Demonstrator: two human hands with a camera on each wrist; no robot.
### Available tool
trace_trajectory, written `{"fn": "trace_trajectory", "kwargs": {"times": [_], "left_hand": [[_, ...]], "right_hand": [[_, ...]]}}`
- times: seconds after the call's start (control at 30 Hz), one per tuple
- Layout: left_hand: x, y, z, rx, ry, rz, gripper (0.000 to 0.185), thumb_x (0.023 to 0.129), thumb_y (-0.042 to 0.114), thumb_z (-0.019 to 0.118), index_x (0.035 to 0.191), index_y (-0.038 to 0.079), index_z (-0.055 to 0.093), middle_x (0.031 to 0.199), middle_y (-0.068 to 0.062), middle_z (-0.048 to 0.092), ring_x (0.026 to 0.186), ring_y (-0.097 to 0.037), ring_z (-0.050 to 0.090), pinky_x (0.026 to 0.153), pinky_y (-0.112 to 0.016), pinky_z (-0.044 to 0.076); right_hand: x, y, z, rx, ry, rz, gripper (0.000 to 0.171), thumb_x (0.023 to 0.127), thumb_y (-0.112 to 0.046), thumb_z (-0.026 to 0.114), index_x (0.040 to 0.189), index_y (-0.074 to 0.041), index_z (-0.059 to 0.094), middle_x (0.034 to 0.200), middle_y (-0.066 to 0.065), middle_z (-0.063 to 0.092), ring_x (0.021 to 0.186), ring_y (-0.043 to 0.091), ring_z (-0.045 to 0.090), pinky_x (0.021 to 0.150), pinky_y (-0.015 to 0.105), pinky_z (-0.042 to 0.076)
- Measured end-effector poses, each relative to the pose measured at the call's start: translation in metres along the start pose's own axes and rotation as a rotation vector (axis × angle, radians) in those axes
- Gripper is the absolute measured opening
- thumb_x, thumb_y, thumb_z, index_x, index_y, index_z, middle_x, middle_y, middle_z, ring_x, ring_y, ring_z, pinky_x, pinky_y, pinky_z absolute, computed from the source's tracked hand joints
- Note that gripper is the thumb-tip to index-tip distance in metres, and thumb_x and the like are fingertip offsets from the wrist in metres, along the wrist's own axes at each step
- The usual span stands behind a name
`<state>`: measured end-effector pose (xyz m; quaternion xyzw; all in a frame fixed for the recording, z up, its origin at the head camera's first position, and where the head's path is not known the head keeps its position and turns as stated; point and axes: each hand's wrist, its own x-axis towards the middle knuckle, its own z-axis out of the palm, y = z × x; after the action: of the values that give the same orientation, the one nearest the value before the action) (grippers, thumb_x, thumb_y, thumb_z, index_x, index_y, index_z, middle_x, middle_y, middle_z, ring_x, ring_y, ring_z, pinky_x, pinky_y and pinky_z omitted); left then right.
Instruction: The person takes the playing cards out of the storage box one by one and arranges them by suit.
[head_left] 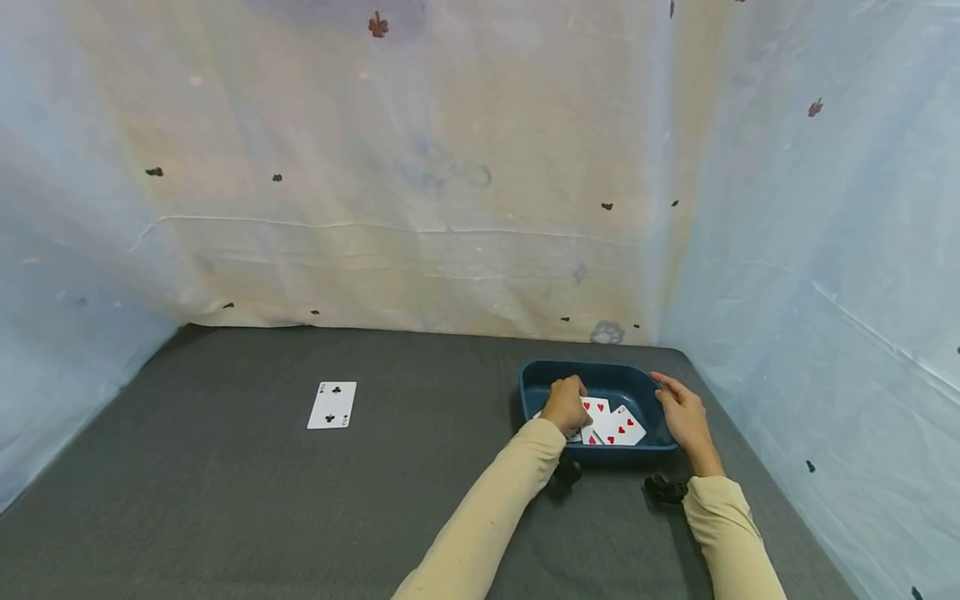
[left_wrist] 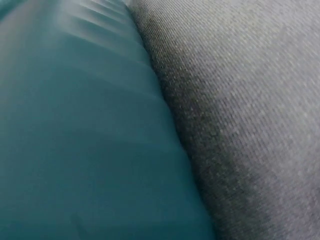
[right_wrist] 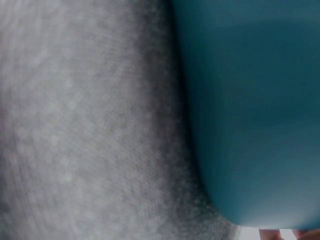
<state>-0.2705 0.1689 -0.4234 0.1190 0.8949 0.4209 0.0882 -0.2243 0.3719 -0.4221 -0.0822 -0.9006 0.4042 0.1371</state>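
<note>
Curling left grip [head_left: 564, 403] on cards [head_left: 617, 425] inside tray [head_left: 540, 379]

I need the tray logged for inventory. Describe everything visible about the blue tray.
The blue tray is a shallow, dark teal, plastic-looking bin with rounded corners and a raised rim. It sits upright on the grey cloth near the right wall. Playing cards with red hearts lie inside. The left hand reaches in; the right hand rests at its right rim.

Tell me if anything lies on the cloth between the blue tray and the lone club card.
Nothing visible does. The grey cloth between the blue tray and the club card lies bare; the left hand is inside the tray on the heart cards.
</note>
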Motion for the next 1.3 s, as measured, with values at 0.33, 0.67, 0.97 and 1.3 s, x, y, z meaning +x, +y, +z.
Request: {"fn": "trace_trajectory", "kwargs": {"times": [0.33,0.67,0.97,1.3], "left_hand": [[-0.002,0.002,-0.001,-0.067,0.017,0.006,0.032,0.074,0.001,0.083,0.098,0.008,0.063,0.098,-0.006,0.058,0.095,-0.018,0.052,0.081,-0.032,0.048],[-0.008,0.004,-0.007,-0.131,0.026,0.019,0.03,0.076,-0.003,0.08,0.099,0.008,0.065,0.097,-0.006,0.059,0.095,-0.02,0.052,0.079,-0.034,0.05],[-0.014,0.007,-0.02,-0.233,0.054,0.052,0.032,0.076,-0.011,0.076,0.102,0.003,0.065,0.086,-0.007,0.06,0.083,-0.018,0.057,0.066,-0.029,0.052],[-0.016,0.009,-0.027,-0.229,0.062,0.076,0.031,0.079,-0.01,0.074,0.106,0.003,0.065,0.085,-0.007,0.064,0.077,-0.016,0.061,0.062,-0.027,0.053]], "right_hand": [[0.0,0.0,-0.001,0.001,-0.01,-0.009,0.041,0.104,-0.016,0.038,0.142,0.0,0.045,0.137,0.029,0.047,0.122,0.044,0.047,0.096,0.058,0.036],[-0.001,0.0,0.002,-0.001,-0.007,-0.023,0.041,0.104,-0.016,0.039,0.141,0.001,0.046,0.135,0.03,0.049,0.12,0.045,0.048,0.094,0.058,0.037],[-0.003,-0.001,-0.001,-0.012,-0.013,-0.02,0.042,0.105,-0.017,0.037,0.142,0.001,0.044,0.136,0.03,0.047,0.12,0.045,0.048,0.096,0.059,0.036],[-0.001,-0.001,0.0,0.001,-0.016,-0.022,0.041,0.104,-0.016,0.039,0.141,0.001,0.045,0.136,0.03,0.047,0.12,0.045,0.048,0.097,0.06,0.035]]}}
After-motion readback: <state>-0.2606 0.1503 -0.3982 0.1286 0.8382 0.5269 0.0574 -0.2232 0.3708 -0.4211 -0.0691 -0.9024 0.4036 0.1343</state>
